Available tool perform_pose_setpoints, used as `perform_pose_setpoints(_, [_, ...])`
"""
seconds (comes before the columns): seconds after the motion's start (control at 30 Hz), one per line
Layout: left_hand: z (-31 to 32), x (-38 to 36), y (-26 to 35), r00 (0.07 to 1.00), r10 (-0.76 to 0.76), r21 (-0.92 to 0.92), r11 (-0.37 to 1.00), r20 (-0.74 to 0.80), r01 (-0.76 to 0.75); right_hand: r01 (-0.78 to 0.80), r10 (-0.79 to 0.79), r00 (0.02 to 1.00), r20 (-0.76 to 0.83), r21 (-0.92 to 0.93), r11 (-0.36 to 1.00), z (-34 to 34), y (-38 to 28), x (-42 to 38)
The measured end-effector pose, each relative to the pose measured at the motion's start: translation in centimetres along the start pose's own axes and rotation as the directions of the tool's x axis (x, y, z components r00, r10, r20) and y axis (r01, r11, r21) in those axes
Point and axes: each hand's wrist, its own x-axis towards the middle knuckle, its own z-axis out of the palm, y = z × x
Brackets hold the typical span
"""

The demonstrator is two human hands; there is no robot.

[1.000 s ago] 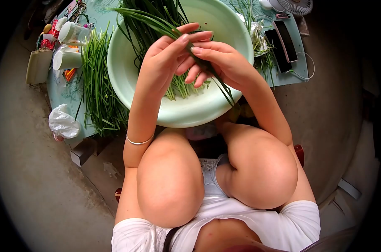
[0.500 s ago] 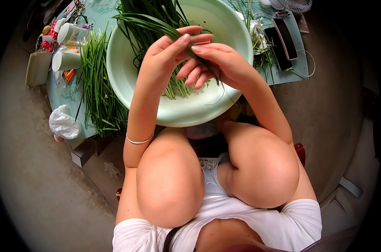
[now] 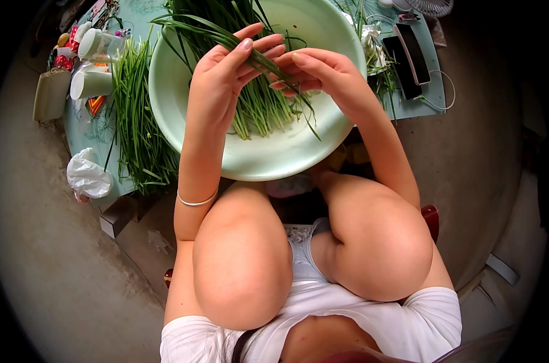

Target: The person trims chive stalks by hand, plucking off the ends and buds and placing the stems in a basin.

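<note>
Over the pale green basin [image 3: 268, 166], my left hand [image 3: 226, 66] holds a few long garlic chives [image 3: 257, 59] between its thumb and fingers. Their dark, flat leaves cross the palm and trail down to the right. My right hand [image 3: 335, 72] has its bent fingers and thumb closed on the lower stretch of the same strands, close to the left fingertips. Below both hands a thick bunch of chives [image 3: 256, 115] lies in the basin, pale stem ends toward me. Part of that bunch is hidden by my left hand.
Left of the basin, another pile of chives [image 3: 135, 121] lies on the table [image 3: 118, 192], beside plastic cups [image 3: 93, 83] and a crumpled white bag [image 3: 88, 174]. To the right are two phones [image 3: 412, 54] with a cable, more greens [image 3: 383, 88] and a small fan [image 3: 432, 6].
Both hands have shifted slightly up, the left also to the left, and my right hand slightly right. They are a little farther apart, and more of the strands shows between them.
</note>
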Motion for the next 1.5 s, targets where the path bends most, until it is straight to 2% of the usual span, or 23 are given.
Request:
perform_pose_setpoints(0.07, [-0.1, 0.2, -0.2, 1.0, -0.003, 0.026, 1.0, 0.017, 0.003, 0.008, -0.013, 0.999, -0.052, -0.101, 0.995, 0.3, 0.0, 0.3])
perform_pose_setpoints(0.27, [0.2, 0.1, -0.4, 0.997, -0.037, 0.08, 0.996, 0.069, 0.031, 0.108, -0.109, 0.994, -0.003, -0.061, 0.992, 0.6, 1.4, 1.0])
perform_pose_setpoints(0.43, [0.3, 0.1, -0.4, 0.996, -0.041, 0.093, 0.995, 0.081, 0.033, 0.052, -0.053, 0.998, -0.017, -0.007, 0.999, 0.1, 0.7, 0.9])
perform_pose_setpoints(0.53, [0.5, 0.1, -0.2, 0.996, -0.041, 0.084, 0.996, 0.081, 0.034, 0.032, -0.034, 0.999, -0.025, -0.045, 0.998, -0.3, 0.6, 0.8])
perform_pose_setpoints(0.6, [0.4, 0.2, -0.3, 1.0, 0.024, -0.007, 1.0, -0.019, -0.025, -0.023, 0.023, 0.999, -0.027, 0.011, 1.0, -0.3, 0.3, 0.7])
perform_pose_setpoints(0.67, [0.2, 0.3, -0.1, 0.999, 0.031, -0.05, 0.998, -0.039, -0.033, -0.077, 0.078, 0.997, -0.024, 0.068, 0.995, -0.3, 0.1, 0.7])
perform_pose_setpoints(0.73, [-0.2, 0.5, -0.1, 0.993, 0.088, -0.149, 0.984, -0.075, -0.098, -0.177, 0.167, 0.982, 0.086, 0.128, 0.976, -0.6, 0.0, 0.7])
perform_pose_setpoints(0.87, [-0.5, 0.6, 0.2, 0.977, 0.14, -0.133, 0.978, -0.16, -0.162, -0.226, 0.21, 0.97, 0.124, 0.135, 0.965, -0.3, -0.6, 0.6])
perform_pose_setpoints(0.93, [-0.6, 0.5, 0.3, 0.972, 0.153, -0.142, 0.973, -0.18, -0.18, -0.297, 0.294, 0.955, 0.047, 0.1, 0.95, 0.2, -0.9, 0.6])
perform_pose_setpoints(1.0, [-0.8, 0.4, 0.5, 0.973, 0.146, -0.072, 0.984, -0.179, -0.161, -0.278, 0.274, 0.959, 0.075, 0.055, 0.959, 0.0, -0.6, 0.5])
perform_pose_setpoints(1.13, [-0.8, 0.4, 0.4, 0.97, 0.147, -0.091, 0.982, -0.195, -0.168, -0.242, 0.246, 0.964, 0.104, -0.046, 0.969, -0.1, -0.4, 0.3])
perform_pose_setpoints(1.23, [-0.9, 0.6, 0.2, 0.962, 0.187, -0.136, 0.967, -0.201, -0.216, -0.267, 0.269, 0.958, 0.097, -0.039, 0.963, -0.1, -0.5, 0.4])
perform_pose_setpoints(1.5, [-0.9, 0.4, 0.3, 0.972, 0.143, -0.069, 0.985, -0.188, -0.159, -0.264, 0.275, 0.95, 0.149, -0.086, 0.961, -0.3, 0.4, 0.5])
